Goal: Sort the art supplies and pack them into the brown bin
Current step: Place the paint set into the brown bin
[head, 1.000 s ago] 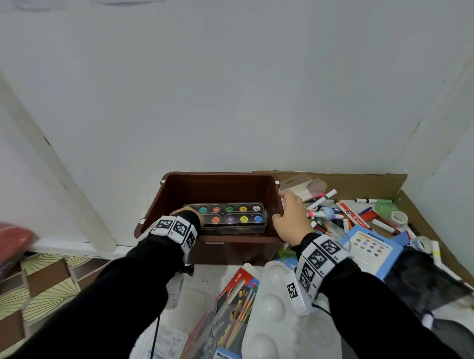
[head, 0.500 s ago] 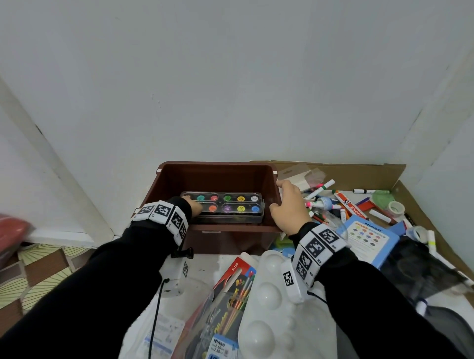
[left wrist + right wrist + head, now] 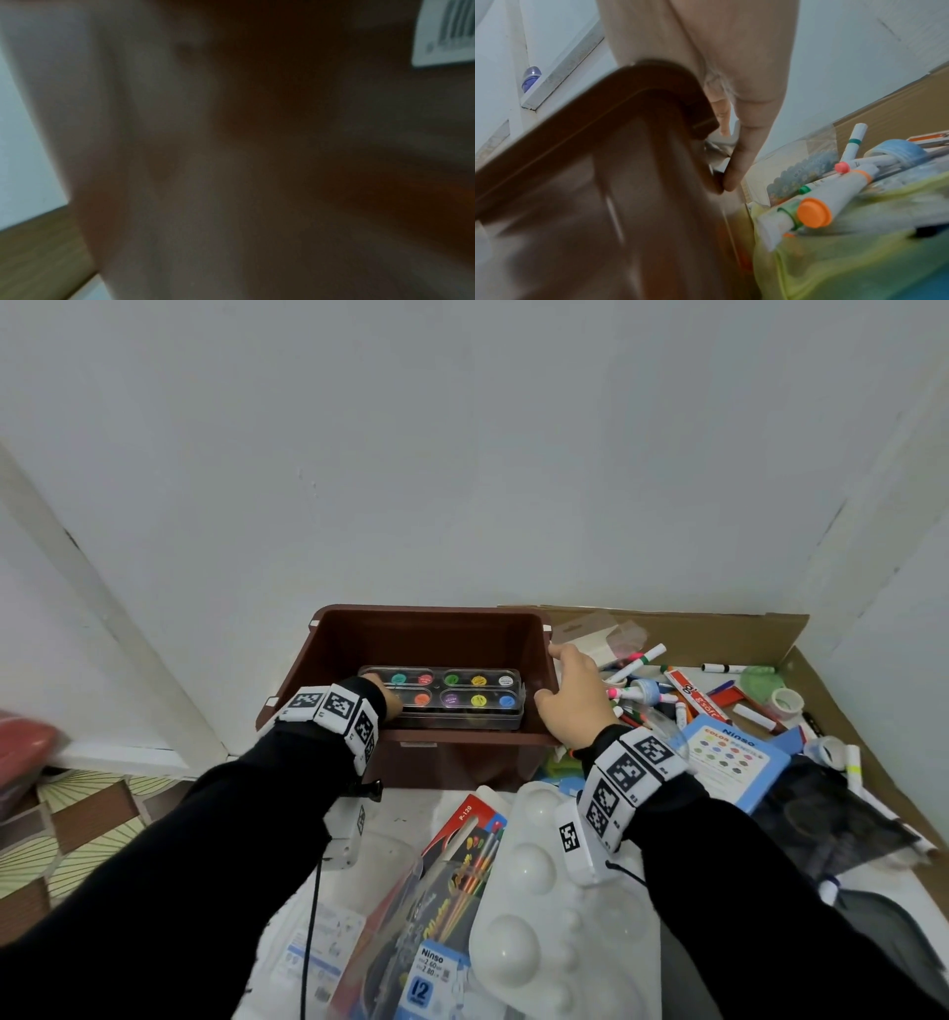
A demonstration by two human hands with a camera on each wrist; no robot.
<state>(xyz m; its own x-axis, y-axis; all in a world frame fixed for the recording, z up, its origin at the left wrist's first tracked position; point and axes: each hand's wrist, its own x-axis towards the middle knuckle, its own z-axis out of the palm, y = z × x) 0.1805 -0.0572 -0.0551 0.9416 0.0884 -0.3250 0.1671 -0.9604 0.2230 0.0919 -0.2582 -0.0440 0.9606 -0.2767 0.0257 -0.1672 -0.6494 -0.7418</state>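
The left hand [image 3: 382, 701] (grip hidden, cannot tell) is lowering the watercolor palette [image 3: 452, 698] into the brown bin [image 3: 431, 629]; the right hand [image 3: 567, 695], at 3 o'clock, is clasping the rim. The palette risks jamming crooked.

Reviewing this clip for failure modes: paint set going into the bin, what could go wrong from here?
1. The paint set sits high in the brown bin, apparently propped rather than flat on the bottom; it may stay jammed and waste space.
2. The left hand is mostly hidden behind its wrist and its camera is dark, so its grip cannot be confirmed.
3. The right hand holds the bin's right rim beside loose markers; a nudge could scatter them.
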